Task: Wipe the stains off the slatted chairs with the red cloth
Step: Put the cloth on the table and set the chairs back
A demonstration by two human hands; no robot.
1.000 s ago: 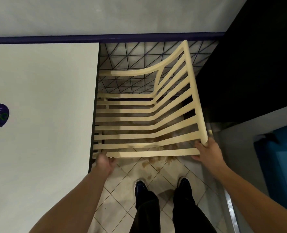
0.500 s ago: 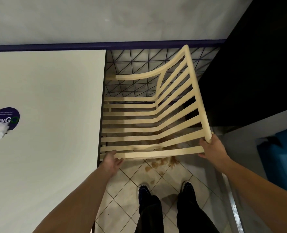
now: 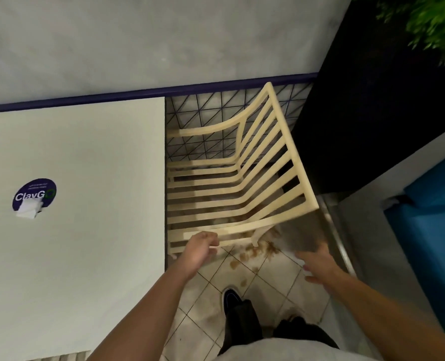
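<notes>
Cream slatted chair (image 3: 232, 194) stands just beside the white worktop (image 3: 86, 243). Left hand (image 3: 199, 250) grips the front seat slat, fingers (image 3: 212, 240) curled over it. Right hand (image 3: 316, 264), blurred and splayed, is apart from the chair. Brown stains (image 3: 255, 254) mark the floor tiles (image 3: 276, 280) under the front edge.

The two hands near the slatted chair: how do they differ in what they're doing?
The left hand curls its fingers round the front slat of the chair; the right hand holds nothing, fingers spread. The left hand touches the chair, while the right hand hangs apart from it, above the tiled floor. Both are bare, and neither holds a cloth.
</notes>
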